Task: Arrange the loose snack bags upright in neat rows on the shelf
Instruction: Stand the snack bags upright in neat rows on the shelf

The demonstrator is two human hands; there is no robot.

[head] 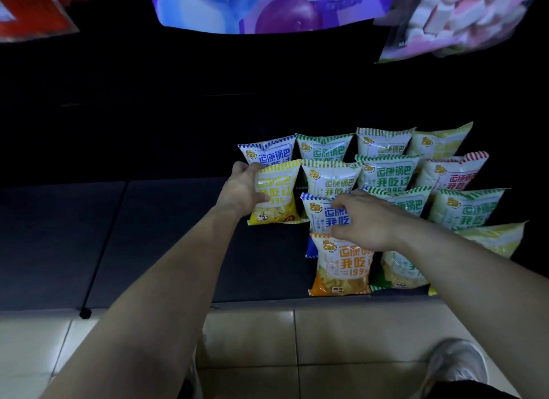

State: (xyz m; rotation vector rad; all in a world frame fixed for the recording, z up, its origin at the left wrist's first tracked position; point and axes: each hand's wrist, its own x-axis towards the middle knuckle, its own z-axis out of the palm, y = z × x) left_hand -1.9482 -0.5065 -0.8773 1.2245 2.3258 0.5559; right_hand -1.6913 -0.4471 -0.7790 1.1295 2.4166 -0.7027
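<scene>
Several small snack bags stand upright in rows on the right part of the dark shelf [166, 244]. My left hand [242, 190] grips the left edge of a yellow bag [280, 187] at the left end of the second row. My right hand [364, 217] pinches the top of a blue bag [319, 213] standing behind an orange bag [341, 268] at the shelf's front. Green bags [386, 172] and a red-striped bag [451, 175] fill the rows to the right. The blue bag's lower part is hidden by the orange one.
The shelf's left half is bare dark board, with a seam [107, 244] across it. Larger packages hang above: a purple one [267, 6], a pink marshmallow one [463, 18], a red one [29, 9]. Tiled floor [297, 339] and my shoe [454, 366] lie below the shelf edge.
</scene>
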